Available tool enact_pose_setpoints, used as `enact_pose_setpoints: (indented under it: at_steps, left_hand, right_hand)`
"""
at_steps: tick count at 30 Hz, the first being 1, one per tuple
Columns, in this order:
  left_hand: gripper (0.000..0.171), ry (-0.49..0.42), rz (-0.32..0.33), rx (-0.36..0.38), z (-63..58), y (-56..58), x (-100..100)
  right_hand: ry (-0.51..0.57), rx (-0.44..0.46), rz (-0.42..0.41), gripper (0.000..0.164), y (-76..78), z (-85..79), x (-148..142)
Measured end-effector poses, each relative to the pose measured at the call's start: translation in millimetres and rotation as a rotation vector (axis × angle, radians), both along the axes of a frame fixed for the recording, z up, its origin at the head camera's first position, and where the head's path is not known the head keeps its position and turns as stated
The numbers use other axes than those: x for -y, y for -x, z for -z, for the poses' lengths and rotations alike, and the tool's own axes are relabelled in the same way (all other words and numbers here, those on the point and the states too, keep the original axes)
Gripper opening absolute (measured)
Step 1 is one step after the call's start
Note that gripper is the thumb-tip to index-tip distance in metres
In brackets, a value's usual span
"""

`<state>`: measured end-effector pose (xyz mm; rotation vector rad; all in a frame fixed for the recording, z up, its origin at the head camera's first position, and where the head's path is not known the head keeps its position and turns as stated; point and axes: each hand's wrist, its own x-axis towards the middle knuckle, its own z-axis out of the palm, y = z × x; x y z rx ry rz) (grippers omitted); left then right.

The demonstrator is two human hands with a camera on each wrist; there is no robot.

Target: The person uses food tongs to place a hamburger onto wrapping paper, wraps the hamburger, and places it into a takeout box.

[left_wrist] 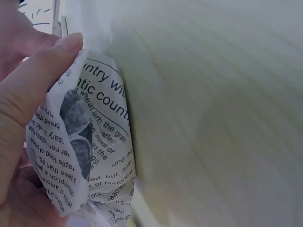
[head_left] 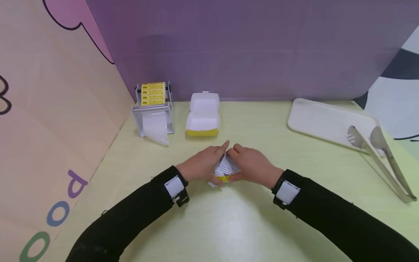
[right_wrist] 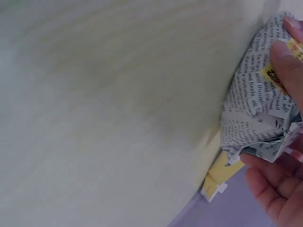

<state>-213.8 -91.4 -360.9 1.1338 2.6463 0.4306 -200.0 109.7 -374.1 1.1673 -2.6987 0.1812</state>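
A small bundle wrapped in newsprint-patterned paper [head_left: 228,165] sits between both hands over the middle of the table. My left hand [head_left: 203,164] grips its left side, and in the left wrist view the thumb [left_wrist: 45,71] presses along a fold of the printed paper [left_wrist: 106,127]. From the right, my right hand [head_left: 254,163] holds the bundle's other side. A yellow sticker [head_left: 224,178] crosses its near face, and in the right wrist view the thumb lies on this sticker [right_wrist: 271,78]. Fingers bunch the paper's creased end [right_wrist: 265,137] there. What the paper wraps is hidden.
At the back left stands a metal dispenser [head_left: 139,122] with a roll of yellow labels [head_left: 153,94]. Beside it is an open white and yellow box [head_left: 203,116]. A white tray [head_left: 315,118] lies at the back right, with metal tongs [head_left: 389,169] resting over its corner.
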Motion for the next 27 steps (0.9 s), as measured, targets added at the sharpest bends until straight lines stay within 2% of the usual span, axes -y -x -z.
enact_pose_setpoints:
  at_steps: [5, 9, 12, 15, 19, 22, 27]
  left_hand:
    - [0.123, -0.007, -0.017, 0.030, 0.4, 2.0, 3]
    - [0.125, -0.058, -0.012, 0.084, -4.9, 4.0, 9]
    - [0.122, -0.085, -0.057, 0.093, -13.8, 6.6, 17]
    - [0.111, -0.078, -0.123, 0.086, -22.5, 12.2, 29]
    - [0.078, -0.050, -0.174, 0.027, -29.1, 30.2, 42]
    - [0.049, -0.009, -0.210, -0.063, -27.7, 51.4, 46]
    - [0.029, 0.069, -0.260, -0.182, -13.0, 82.2, 51]
  right_hand:
    - [0.032, 0.056, 0.010, 0.076, 1.7, 0.4, 0]
    - [0.070, 0.125, 0.012, 0.082, 4.1, -4.7, -5]
    - [0.092, 0.160, 0.015, 0.087, 6.5, -13.1, -6]
    - [0.075, 0.230, 0.023, 0.096, 8.5, -20.3, -5]
    - [-0.002, 0.338, -0.011, 0.103, 8.6, -19.3, 1]
    - [-0.035, 0.346, -0.061, 0.098, 7.3, -13.0, 4]
    - [-0.038, 0.341, -0.074, 0.089, 4.4, -7.8, 6]
